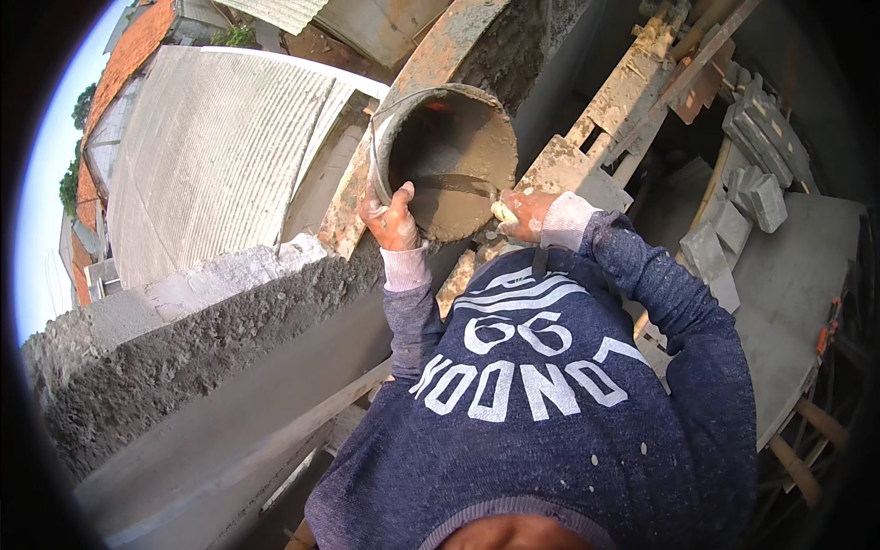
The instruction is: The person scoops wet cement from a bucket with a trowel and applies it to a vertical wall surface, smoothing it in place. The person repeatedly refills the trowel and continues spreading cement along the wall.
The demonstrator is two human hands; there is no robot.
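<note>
A mortar-caked bucket (438, 225) is tipped with its mouth toward me, and wet grey mortar lies along its lower inside. My left hand (392, 222) is closed on the left side of its rim, thumb up. On the right side of the rim, my right hand (526, 214) is closed with a small pale yellowish end showing at its fingers. Whether that is a tool handle, I cannot tell. A thin wire bail (374, 151) loops along the bucket's left edge. Behind the bucket runs a mortar-stained plank (346, 197).
A rough concrete wall top (211, 302) runs along the left. Beyond it lies a corrugated roof (211, 156). Mortar-splashed boards (568, 170) stand to the right, with grey blocks (756, 197) stacked past them. A grey sheet (788, 302) and bamboo poles (796, 469) are at lower right.
</note>
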